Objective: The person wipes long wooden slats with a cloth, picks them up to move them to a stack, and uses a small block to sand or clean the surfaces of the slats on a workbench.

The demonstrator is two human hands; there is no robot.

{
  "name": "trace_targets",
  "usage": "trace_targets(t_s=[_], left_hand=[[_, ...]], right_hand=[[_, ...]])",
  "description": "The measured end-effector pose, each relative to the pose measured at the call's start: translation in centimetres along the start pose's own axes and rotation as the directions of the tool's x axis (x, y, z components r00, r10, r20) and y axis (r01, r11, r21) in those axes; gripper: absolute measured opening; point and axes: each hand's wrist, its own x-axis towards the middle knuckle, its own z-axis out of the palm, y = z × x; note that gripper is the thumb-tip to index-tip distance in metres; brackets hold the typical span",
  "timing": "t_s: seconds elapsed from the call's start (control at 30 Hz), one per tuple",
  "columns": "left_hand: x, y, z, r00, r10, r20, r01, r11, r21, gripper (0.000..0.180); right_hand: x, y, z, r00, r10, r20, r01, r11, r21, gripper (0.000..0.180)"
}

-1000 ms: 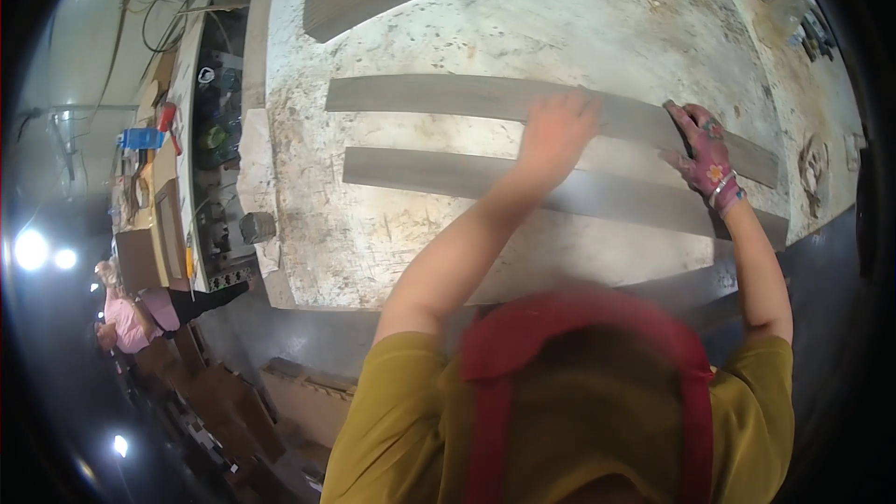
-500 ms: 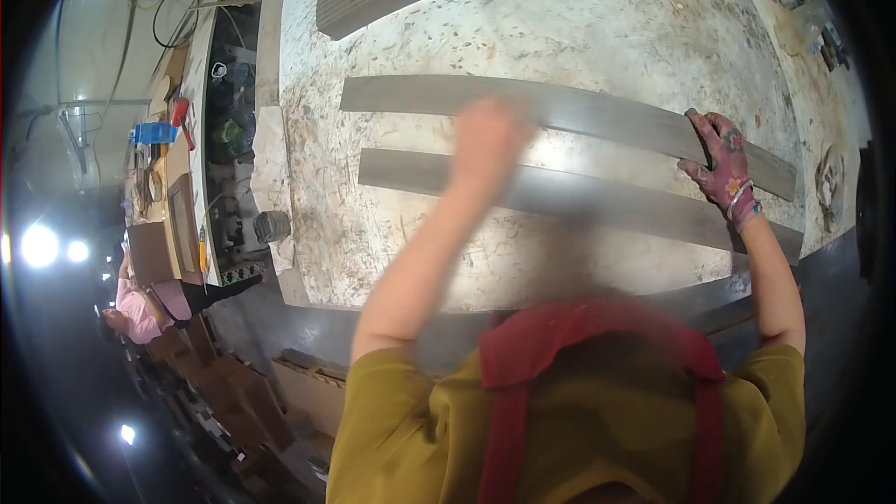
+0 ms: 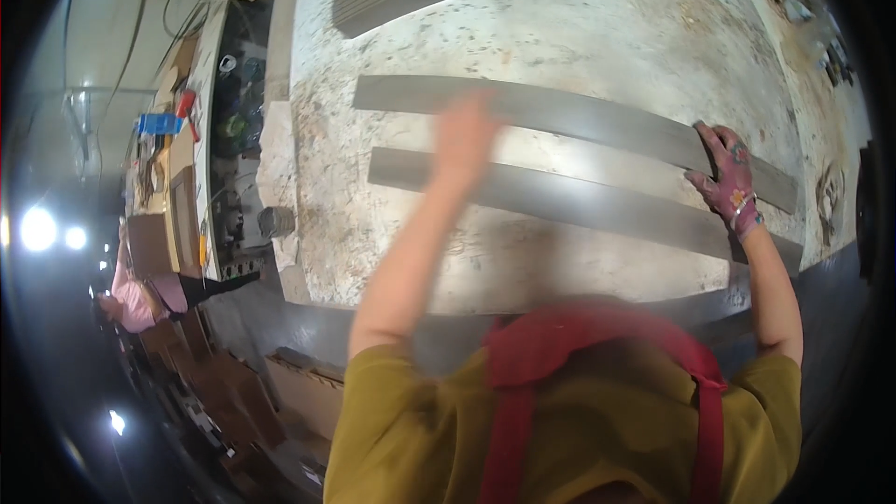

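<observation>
Blur covers bare left hand (image 3: 467,137) (grip I cannot tell), shifted left along far long grey strip (image 3: 597,121); pink-gloved right hand (image 3: 728,175) stays spread.

You have two long, flat, grey strips lying lengthwise across the tabletop (image 3: 597,37), roughly parallel, with a bare band between them. The far strip (image 3: 597,121) is a plain, dull grey with straight-cut ends; you cover one stretch toward its left end and another near its right. The near strip (image 3: 597,203) lies closer to you, similar in width and colour, with a pale sheen along its middle; your left arm crosses it and its right end reaches close to the tabletop's front edge. Both look bowed, though you cannot tell how much is the lens.
</observation>
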Motion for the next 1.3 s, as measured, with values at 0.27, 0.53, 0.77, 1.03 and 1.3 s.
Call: trace_targets(t_s=[0.27, 0.53, 0.77, 1.03, 1.3], left_hand=[[0.2, -7.8, -2.2, 0.994, -0.094, 0.061, 0.079, 0.973, 0.218, 0.029], [1.3, -20.2, -8.0, 0.902, -0.276, -0.333, 0.349, 0.919, 0.182, 0.041], [1.3, -14.4, -4.1, 0.938, -0.207, -0.280, 0.230, 0.972, 0.051, 0.039], [0.2, -10.1, -2.8, 0.965, -0.165, -0.204, 0.204, 0.961, 0.188, 0.039], [-0.9, 0.7, 2.2, 0.965, -0.187, -0.184, 0.216, 0.964, 0.153, 0.037]], right_hand=[[-0.3, -0.1, 0.3, 0.999, 0.036, -0.026, -0.036, 0.999, 0.003, 0.076], [-0.4, -0.2, -0.4, 1.000, 0.014, -0.012, -0.014, 0.999, 0.030, 0.075], [-0.1, 0.2, 0.6, 1.000, 0.001, -0.002, -0.001, 1.000, -0.011, 0.074], [-4.2, 6.7, -6.5, 0.983, 0.067, 0.173, -0.077, 0.996, 0.047, 0.086], [-9.7, 15.4, -8.2, 0.988, 0.080, 0.134, -0.097, 0.988, 0.124, 0.083]])
